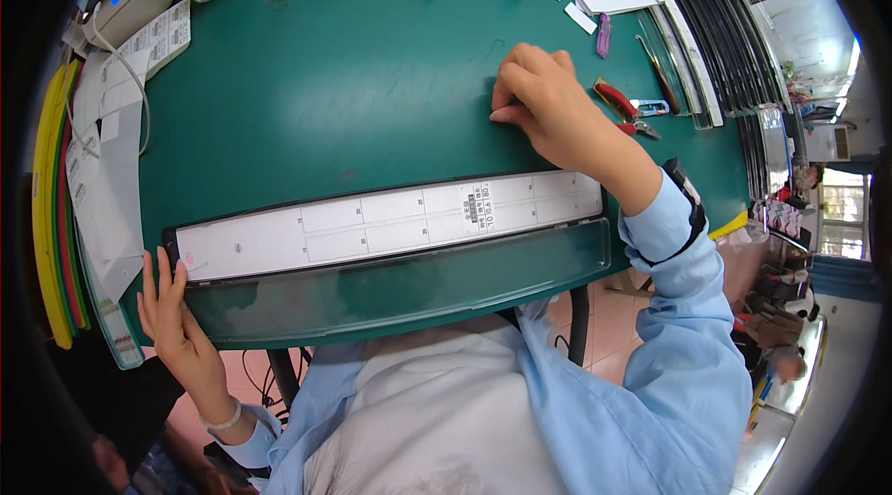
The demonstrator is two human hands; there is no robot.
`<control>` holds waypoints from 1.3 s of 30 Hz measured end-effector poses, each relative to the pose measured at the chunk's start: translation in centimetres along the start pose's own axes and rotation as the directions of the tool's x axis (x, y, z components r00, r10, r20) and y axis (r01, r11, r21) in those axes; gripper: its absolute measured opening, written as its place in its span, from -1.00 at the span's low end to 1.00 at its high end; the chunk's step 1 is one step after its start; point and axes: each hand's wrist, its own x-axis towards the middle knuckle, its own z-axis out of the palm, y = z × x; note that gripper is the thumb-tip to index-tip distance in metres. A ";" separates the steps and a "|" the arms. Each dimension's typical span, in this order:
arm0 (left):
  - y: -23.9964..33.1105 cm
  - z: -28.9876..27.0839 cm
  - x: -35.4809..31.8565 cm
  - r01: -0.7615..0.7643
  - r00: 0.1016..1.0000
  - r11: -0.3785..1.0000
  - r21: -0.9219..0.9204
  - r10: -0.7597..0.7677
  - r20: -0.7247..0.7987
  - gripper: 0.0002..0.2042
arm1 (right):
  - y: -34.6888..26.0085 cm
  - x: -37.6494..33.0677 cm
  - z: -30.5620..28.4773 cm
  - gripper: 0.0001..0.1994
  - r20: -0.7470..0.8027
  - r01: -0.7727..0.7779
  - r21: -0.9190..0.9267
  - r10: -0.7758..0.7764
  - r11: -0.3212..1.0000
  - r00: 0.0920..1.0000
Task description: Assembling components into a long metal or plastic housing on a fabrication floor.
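At the far left edge of the bench (pixel 307 77), yellow, green and red strips (pixel 51 216) lie stacked beside white label sheets (pixel 111 151). The left hand (pixel 172 319) rests with open, flat fingers against the left end of a long ruled board (pixel 390 224), holding nothing in a closed grip, only steadying that end. The board lies across the near edge of the green bench, with a clear plastic tray (pixel 409 286) just in front of it. It looks thin, stiff and light, probably prone to flexing if lifted by one end, so both ends seem the best places to hold it. Farther right, the right hand (pixel 548 110) is curled, fingertips pinched down on the bench surface above the board; whether something thin sits between them I cannot tell. Just beyond it lie red-handled pliers (pixel 624 110), then a bundle of black rods (pixel 706 21).
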 end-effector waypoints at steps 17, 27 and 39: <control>-0.4 -0.1 0.0 -0.025 1.000 0.997 0.075 0.024 0.020 -0.63 | -5.9 -8.0 -0.9 -0.86 0.016 -0.170 -0.094 0.172 0.981 0.985; -0.5 0.2 -0.2 -0.022 1.000 0.999 0.049 0.022 0.002 -0.63 | -1.9 -3.6 -4.3 -0.81 -0.111 -0.135 -0.179 0.116 0.975 0.987; -0.7 0.0 -0.3 -0.020 1.000 0.999 0.029 0.021 -0.014 -0.63 | 7.2 6.4 -1.1 -0.88 0.220 -0.072 0.161 0.035 0.984 0.975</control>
